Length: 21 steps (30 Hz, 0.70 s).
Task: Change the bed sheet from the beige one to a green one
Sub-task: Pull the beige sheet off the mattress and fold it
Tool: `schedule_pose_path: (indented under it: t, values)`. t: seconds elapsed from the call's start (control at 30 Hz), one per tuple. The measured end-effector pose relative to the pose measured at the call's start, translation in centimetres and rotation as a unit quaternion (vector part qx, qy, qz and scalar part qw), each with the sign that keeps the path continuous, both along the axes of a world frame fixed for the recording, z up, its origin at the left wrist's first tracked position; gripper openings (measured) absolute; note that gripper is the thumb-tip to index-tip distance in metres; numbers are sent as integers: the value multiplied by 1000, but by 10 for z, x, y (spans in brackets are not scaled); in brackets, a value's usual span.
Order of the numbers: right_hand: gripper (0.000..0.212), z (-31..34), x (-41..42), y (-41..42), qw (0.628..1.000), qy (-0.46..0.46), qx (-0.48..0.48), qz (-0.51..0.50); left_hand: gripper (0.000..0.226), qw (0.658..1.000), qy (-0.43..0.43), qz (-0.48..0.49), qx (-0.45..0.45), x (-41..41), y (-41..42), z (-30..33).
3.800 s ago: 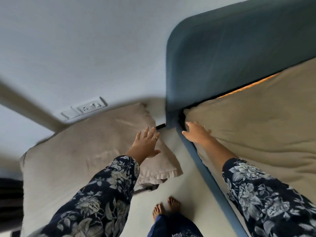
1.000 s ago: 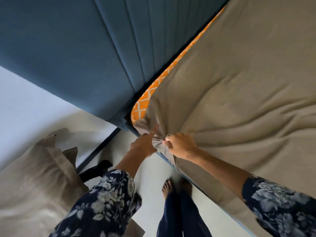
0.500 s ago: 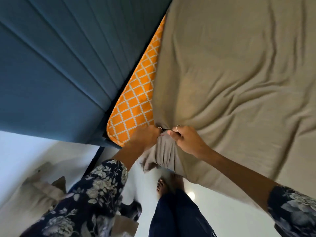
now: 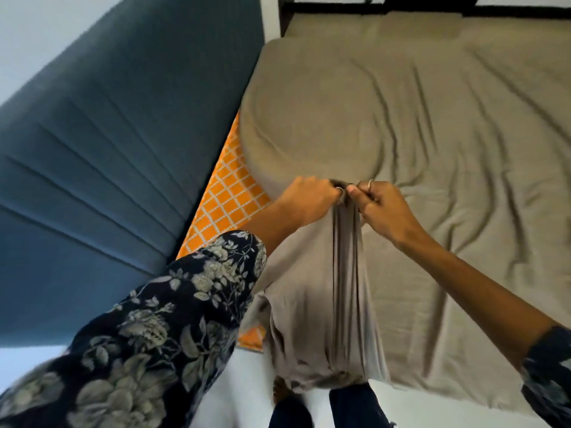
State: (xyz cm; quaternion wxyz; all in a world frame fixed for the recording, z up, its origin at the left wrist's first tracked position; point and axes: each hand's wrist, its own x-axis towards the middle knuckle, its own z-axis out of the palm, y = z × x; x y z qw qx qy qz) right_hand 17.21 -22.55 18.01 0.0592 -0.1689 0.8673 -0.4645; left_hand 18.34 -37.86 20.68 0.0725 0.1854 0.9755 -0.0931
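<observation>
- Both hands, left hand (image 4: 309, 197) and right hand (image 4: 383, 208), are gripping the beige sheet (image 4: 417, 125), fingers clamped on one gathered bunch beside the headboard (image 4: 108, 149).
- Mattress (image 4: 228, 196) corner is showing bare nearest the headboard.
- Risk: the far corners may be holding tucked, so a hard pull could tear the fabric.

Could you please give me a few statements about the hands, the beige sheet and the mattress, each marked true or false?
1. Both the left hand and the right hand grip the beige sheet. True.
2. The orange patterned mattress is exposed beside the blue headboard. True.
3. A green sheet covers the bed. False: only the beige one shows.
4. The hands are far apart. False: they nearly touch.
</observation>
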Motion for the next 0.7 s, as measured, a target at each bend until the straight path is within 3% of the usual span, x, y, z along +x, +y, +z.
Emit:
schedule_pose_path:
  t: [0.3, 0.4, 0.53, 0.6, 0.7]
  values:
    - [36, 22, -101, 155, 981, -50, -40, -186, 28, 998, -9, -59, 13, -125, 164, 22]
    - [34, 5, -128, 210, 958, -96, -77, -259, 24, 988, -64, -62, 123, -158, 220, 10]
    - [39, -40, -149, 269, 915, -168, -105, -351, 16, 935, -135, 33, 327, -190, 267, -25]
    - [40, -56, -154, 286, 909, -206, -94, -351, 26, 932, -167, 51, 317, -194, 282, -41]
    - [38, -62, -152, 300, 907, -262, -116, -310, 57, 941, -251, 57, 219, -182, 294, -58]
